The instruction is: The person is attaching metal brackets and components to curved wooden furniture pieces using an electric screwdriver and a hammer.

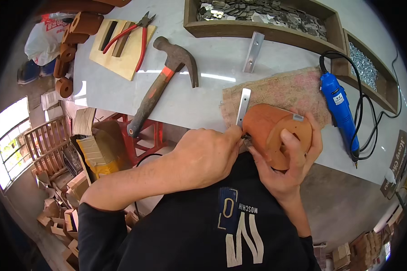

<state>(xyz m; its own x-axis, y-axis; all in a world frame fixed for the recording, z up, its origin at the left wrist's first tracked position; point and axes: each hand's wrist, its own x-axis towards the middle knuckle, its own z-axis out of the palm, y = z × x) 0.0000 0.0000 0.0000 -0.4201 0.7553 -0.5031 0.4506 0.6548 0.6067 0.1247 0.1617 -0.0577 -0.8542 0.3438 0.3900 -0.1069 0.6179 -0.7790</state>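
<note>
The left hand is closing its thumb and fingers together, seemingly pinching a small dark piece, too small to identify, at the left side of a reddish-brown cylinder. The right hand is curling around the cylinder from below and the right, gripping it between both hands, with one finger lying across its round end face. Just beyond the left fingertips, a perforated metal strip is pointing away; whether the hand is touching it, I cannot tell. Beyond both hands, a coarse brown cloth is lying on the table. Beyond the left hand, to its left, a claw hammer is resting. A blue rotary tool is lying beyond the right hand, to its right.
</note>
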